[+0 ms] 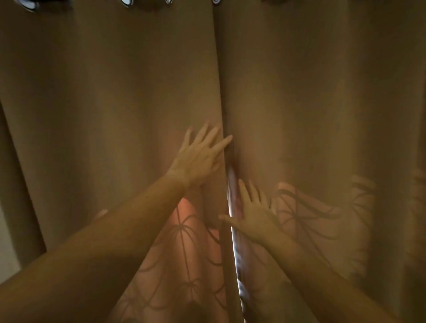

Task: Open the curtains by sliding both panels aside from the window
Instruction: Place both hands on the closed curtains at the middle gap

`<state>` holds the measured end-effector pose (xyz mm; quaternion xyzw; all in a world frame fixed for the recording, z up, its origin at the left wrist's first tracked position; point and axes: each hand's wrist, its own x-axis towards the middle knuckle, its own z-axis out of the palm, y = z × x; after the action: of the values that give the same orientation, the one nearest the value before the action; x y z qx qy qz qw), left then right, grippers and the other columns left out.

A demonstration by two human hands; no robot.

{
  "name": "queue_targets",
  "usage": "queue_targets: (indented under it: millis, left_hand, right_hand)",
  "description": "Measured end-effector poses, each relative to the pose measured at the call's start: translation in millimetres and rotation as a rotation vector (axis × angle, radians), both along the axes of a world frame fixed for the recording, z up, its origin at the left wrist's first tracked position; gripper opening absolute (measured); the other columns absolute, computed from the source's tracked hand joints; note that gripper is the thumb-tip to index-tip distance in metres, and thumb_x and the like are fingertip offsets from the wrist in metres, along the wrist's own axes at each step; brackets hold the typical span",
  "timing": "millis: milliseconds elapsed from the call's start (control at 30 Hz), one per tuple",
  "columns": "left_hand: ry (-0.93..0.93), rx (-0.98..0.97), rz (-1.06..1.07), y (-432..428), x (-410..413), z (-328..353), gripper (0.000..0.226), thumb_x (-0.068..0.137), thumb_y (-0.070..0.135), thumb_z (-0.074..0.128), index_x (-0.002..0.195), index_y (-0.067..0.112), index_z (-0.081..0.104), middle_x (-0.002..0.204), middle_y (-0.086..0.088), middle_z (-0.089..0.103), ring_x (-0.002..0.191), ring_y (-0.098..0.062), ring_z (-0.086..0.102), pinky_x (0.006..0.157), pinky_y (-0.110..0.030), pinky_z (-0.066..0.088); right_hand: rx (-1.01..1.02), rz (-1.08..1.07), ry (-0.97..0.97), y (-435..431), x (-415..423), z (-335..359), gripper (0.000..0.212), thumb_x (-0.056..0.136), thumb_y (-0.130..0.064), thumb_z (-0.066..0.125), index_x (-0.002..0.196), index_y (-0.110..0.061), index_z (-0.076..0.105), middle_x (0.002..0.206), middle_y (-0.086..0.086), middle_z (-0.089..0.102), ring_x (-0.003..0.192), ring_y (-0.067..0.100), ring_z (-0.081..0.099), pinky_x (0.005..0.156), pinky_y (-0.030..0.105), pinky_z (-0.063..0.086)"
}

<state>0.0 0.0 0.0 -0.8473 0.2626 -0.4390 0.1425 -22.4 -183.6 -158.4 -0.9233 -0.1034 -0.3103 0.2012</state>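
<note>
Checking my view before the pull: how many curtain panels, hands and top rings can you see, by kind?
Curtain panels: 2, the left panel and the right panel
Hands: 2, the left hand and the right hand, both spread flat by the middle gap
Rings in view along the top edge: 4, the clearest one
Total: 8

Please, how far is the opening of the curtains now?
Hardly anything is done: only a thin bright gap shows between the panels. In hand: the left hand lies open on the left panel, the right hand on the right panel. Sliding both aside remains.
</note>
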Motion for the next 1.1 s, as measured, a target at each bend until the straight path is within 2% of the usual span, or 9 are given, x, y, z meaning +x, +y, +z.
queue_targets:
  millis: [133, 300, 367, 433, 633, 767, 1000, 1067, 1100]
  left_hand:
    - [-0.083, 0.091, -0.005, -18, 16, -1, 0.066, 0.104, 0.05, 0.051, 0.166, 0.038, 0.033, 0.179, -0.007, 0.023, 0.166, -0.033, 0.018, 0.13, -0.063, 0.015]
    - [-0.121, 0.136, 0.089, -21, 36, -1, 0.059, 0.105, 0.049, 0.047, 0.162, 0.034, 0.043, 0.176, -0.01, 0.029, 0.166, -0.035, 0.016, 0.132, -0.062, 0.006]
    - [-0.103, 0.139, 0.129, -20, 42, -3, 0.058, 0.105, 0.046, 0.046, 0.162, 0.033, 0.045, 0.176, -0.01, 0.029, 0.166, -0.035, 0.015, 0.132, -0.062, 0.004]
    - [-0.101, 0.144, 0.172, -19, 46, -4, 0.059, 0.105, 0.047, 0.046, 0.163, 0.034, 0.043, 0.177, -0.01, 0.026, 0.167, -0.034, 0.011, 0.131, -0.064, 0.002]
    - [-0.08, 0.139, 0.307, -17, 59, -11, 0.063, 0.106, 0.057, 0.039, 0.167, 0.041, 0.03, 0.182, -0.008, 0.003, 0.167, -0.036, -0.006, 0.125, -0.077, -0.001]
    - [-0.094, 0.12, 0.332, -17, 65, -13, 0.063, 0.105, 0.059, 0.041, 0.165, 0.042, 0.034, 0.182, -0.007, 0.001, 0.167, -0.038, -0.009, 0.121, -0.081, -0.003]
    - [-0.105, 0.14, 0.348, -10, 78, -11, 0.065, 0.103, 0.06, 0.046, 0.164, 0.042, 0.036, 0.182, -0.006, -0.001, 0.167, -0.038, -0.008, 0.121, -0.081, -0.004]
    - [-0.11, 0.135, 0.353, -5, 79, -10, 0.065, 0.103, 0.06, 0.045, 0.165, 0.041, 0.035, 0.182, -0.007, -0.001, 0.167, -0.038, -0.008, 0.121, -0.081, -0.005]
    - [-0.112, 0.139, 0.36, -2, 79, -10, 0.065, 0.103, 0.06, 0.045, 0.165, 0.04, 0.035, 0.182, -0.007, -0.001, 0.167, -0.038, -0.008, 0.121, -0.08, -0.006]
  right_hand:
    - [-0.013, 0.015, 0.108, 9, 15, -3, 0.136, 0.057, -0.097, 0.025, 0.169, -0.026, -0.006, 0.18, 0.006, 0.001, 0.163, 0.03, 0.009, 0.127, 0.059, 0.015]
    - [-0.017, 0.029, 0.091, 20, 51, -19, 0.14, 0.065, -0.1, 0.046, 0.169, -0.023, -0.007, 0.18, 0.006, 0.002, 0.162, 0.033, 0.013, 0.127, 0.061, 0.013]
    - [-0.016, 0.049, 0.1, 23, 60, -24, 0.14, 0.064, -0.102, 0.039, 0.168, -0.022, -0.009, 0.18, 0.005, 0.001, 0.162, 0.034, 0.013, 0.127, 0.062, 0.012]
    - [-0.026, 0.075, 0.112, 25, 66, -30, 0.141, 0.062, -0.102, 0.034, 0.167, -0.022, -0.015, 0.18, 0.005, 0.001, 0.162, 0.034, 0.012, 0.127, 0.062, 0.011]
    - [0.004, 0.108, 0.13, 26, 77, -38, 0.138, 0.068, -0.1, 0.049, 0.164, -0.032, -0.023, 0.179, 0.007, -0.002, 0.161, 0.036, 0.011, 0.126, 0.06, 0.013]
    - [0.015, 0.123, 0.128, 28, 86, -38, 0.137, 0.067, -0.1, 0.048, 0.162, -0.036, -0.026, 0.179, 0.007, -0.006, 0.161, 0.039, 0.011, 0.127, 0.061, 0.014]
    - [-0.05, 0.134, 0.058, 39, 101, -36, 0.131, 0.069, -0.102, 0.038, 0.163, -0.035, -0.024, 0.18, 0.007, -0.003, 0.163, 0.036, 0.0, 0.127, 0.062, 0.013]
    - [-0.05, 0.137, 0.013, 45, 103, -36, 0.132, 0.067, -0.105, 0.029, 0.168, -0.03, -0.011, 0.179, 0.011, 0.009, 0.163, 0.039, 0.002, 0.127, 0.063, 0.012]
    - [-0.054, 0.136, -0.008, 49, 105, -36, 0.132, 0.068, -0.105, 0.027, 0.169, -0.027, -0.004, 0.176, 0.014, 0.019, 0.162, 0.041, 0.011, 0.127, 0.064, 0.015]
